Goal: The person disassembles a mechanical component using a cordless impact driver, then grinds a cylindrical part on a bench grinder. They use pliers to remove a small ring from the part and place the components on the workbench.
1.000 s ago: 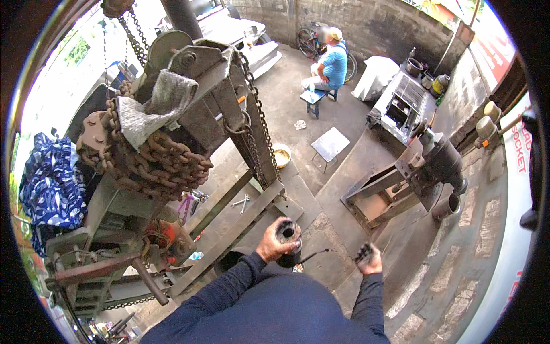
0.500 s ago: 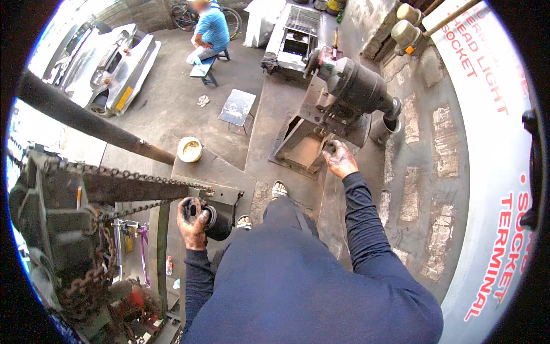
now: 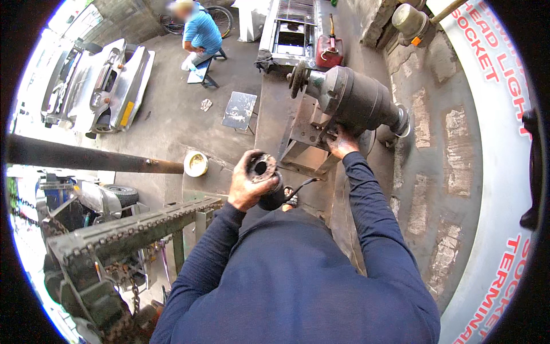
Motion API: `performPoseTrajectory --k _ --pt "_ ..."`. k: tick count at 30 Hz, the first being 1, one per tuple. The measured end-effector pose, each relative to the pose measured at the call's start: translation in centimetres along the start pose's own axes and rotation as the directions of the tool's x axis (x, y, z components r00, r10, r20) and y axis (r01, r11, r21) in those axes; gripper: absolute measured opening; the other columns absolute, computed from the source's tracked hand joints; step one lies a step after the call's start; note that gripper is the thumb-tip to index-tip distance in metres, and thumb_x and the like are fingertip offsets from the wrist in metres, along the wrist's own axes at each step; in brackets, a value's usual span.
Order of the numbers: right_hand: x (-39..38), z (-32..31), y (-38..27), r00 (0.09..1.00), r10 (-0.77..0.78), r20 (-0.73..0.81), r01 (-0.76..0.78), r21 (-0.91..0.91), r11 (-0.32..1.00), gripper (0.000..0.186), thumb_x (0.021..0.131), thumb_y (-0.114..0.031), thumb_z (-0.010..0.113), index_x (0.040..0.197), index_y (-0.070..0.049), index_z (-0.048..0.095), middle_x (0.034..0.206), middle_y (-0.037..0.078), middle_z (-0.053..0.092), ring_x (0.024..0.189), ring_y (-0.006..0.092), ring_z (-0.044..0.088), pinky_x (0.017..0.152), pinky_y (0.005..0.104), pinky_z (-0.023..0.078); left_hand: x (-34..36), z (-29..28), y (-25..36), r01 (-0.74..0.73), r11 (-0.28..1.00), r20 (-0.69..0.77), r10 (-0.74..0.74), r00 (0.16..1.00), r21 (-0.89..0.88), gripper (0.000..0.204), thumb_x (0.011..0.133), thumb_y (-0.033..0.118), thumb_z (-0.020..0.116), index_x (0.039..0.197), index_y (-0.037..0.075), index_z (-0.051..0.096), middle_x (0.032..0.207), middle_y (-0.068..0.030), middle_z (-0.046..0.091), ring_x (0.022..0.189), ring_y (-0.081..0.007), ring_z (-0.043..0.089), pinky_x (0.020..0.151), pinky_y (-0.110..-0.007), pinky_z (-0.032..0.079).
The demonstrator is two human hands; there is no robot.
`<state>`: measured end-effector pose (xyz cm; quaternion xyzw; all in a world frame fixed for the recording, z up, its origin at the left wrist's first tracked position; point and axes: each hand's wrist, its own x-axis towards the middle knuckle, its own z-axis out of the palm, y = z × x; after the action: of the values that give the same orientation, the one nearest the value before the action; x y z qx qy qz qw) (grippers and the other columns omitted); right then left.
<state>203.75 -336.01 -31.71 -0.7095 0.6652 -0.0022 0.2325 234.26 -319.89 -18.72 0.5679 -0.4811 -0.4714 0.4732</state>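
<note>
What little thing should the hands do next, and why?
Maybe the left hand should grip the dark hollow part a bit more firmly. It seems to hold that part alone, because the right hand is away at the underside of the big, dark, round machine.

blk cylinder w/ grey-brn end face, blk-smudged R hand, navy top, dk grey machine, red jug, blue/wht striped shirt, silver car front w/ yellow plate, cream bucket, red-on-wht lettered sign
</note>
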Motion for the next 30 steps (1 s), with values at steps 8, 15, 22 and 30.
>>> performPoseTrajectory --k 8,15,22,30 --pt "-0.7 -3.8 -1.2 0.994 0.038 0.102 -0.038 -0.008 0.999 0.064 0.091 -0.045 0.065 0.139 -0.005 0.052 0.139 0.023 0.056 0.127 0.0412 0.055 0.108 0.0437 0.043 9.5 0.3 -0.5 0.075 0.996 0.307 -0.055 0.950 -0.053 0.064 0.068 0.025 0.087 0.118 -0.001 0.056 0.113 -0.0106 0.065 0.108 -0.0193 0.061 0.099 -0.033 0.047" --pt "-6.8 -2.1 -2.2 0.952 0.299 0.060 -0.303 0.070 0.950 0.068 0.090 -0.033 0.066 0.147 -0.004 0.041 0.134 0.031 0.056 0.122 0.0451 0.057 0.102 0.0468 0.048 13.7 0.0 -3.2 0.242 0.970 0.369 -0.236 0.899 0.029 0.074 0.066 0.023 0.089 0.123 -0.005 0.051 0.114 -0.0138 0.065 0.106 -0.0188 0.061 0.095 -0.032 0.050" --pt "-12.6 3.8 -9.5 0.861 -0.079 0.502 -0.499 0.865 0.056 0.055 0.095 -0.030 0.067 0.141 -0.005 0.052 0.137 0.011 0.060 0.121 0.0286 0.060 0.105 0.0453 0.045 16.0 2.0 -4.2 0.323 0.942 0.339 -0.334 0.880 0.090 0.078 0.066 0.023 0.087 0.125 -0.012 0.052 0.112 -0.0183 0.068 0.105 -0.0225 0.065 0.094 -0.033 0.051" --pt "-7.6 4.0 -15.6 0.978 -0.107 0.178 -0.195 0.965 -0.176 0.060 0.093 -0.036 0.058 0.144 -0.007 0.047 0.148 0.014 0.048 0.133 0.0303 0.049 0.113 0.0442 0.036 16.3 2.9 -4.0 0.331 0.920 0.238 -0.377 0.895 0.210 0.079 0.067 0.022 0.087 0.128 -0.012 0.051 0.114 -0.0189 0.069 0.106 -0.0242 0.066 0.096 -0.033 0.051"
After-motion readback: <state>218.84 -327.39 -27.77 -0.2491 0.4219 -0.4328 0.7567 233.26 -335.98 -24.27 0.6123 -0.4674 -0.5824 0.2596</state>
